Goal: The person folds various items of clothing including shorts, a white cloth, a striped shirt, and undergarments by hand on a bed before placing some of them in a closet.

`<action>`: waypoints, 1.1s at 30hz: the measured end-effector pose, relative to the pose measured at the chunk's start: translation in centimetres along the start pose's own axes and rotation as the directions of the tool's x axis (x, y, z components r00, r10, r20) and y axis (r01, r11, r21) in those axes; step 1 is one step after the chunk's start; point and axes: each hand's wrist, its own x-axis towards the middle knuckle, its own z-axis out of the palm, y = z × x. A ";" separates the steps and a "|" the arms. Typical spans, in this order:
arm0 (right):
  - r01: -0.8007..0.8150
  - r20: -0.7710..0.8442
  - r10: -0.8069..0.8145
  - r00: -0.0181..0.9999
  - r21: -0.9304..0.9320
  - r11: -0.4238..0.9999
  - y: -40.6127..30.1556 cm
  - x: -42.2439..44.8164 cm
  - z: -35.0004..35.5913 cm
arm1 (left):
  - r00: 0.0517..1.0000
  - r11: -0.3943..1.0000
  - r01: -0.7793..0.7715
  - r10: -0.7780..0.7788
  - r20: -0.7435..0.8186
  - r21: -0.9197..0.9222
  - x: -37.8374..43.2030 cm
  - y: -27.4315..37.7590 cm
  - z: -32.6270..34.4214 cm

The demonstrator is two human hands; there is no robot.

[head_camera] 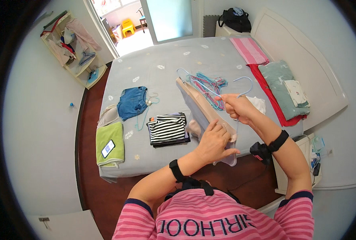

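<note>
My right hand (236, 108) grips a pale blue clothes hanger (244, 78) just below its hook. A beige and grey garment (206, 109) hangs from the hanger over the bed's near edge. My left hand (215, 138) lies against the garment's near side with its fingers spread; whether it pinches any cloth cannot be told. Behind the garment is a heap of blue and pink hangers (215, 85). To the left lies a folded stack of clothes with a black-and-white striped top (167, 129). Denim shorts (133, 102) lie farther left, beside a loose hanger (142, 124).
A phone (108, 148) rests on a green towel (118, 135) at the bed's left corner. A white garment (257, 104) lies beyond my right hand. Folded bedding (278, 87) is by the headboard (304, 60). A cabinet (292, 162) stands at the right.
</note>
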 end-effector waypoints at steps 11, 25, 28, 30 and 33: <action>-0.236 -0.146 0.328 0.933 0.438 0.868 2.2 10.6 -2.2 | 0.873 0.989 0.143 -0.107 0.476 -0.039 -1.2 -2.4 -0.3; -0.357 -0.082 0.512 0.855 0.622 0.697 5.3 13.1 -8.0 | 0.929 0.961 -0.262 0.225 0.294 0.092 -4.5 -5.9 -4.7; -0.320 -0.017 0.466 0.885 0.703 0.635 4.9 12.7 -8.0 | 0.915 0.962 -0.256 0.209 0.344 0.097 -4.7 -7.6 -5.6; -0.294 0.000 0.421 0.907 0.716 0.634 5.0 12.6 -7.9 | 0.885 0.949 -0.307 0.258 0.388 0.069 -4.8 -8.2 -5.8; -0.222 -0.079 0.420 0.904 0.752 0.620 5.4 13.3 -7.3 | 0.861 0.954 -0.301 0.270 0.431 0.002 -4.4 -9.0 -6.9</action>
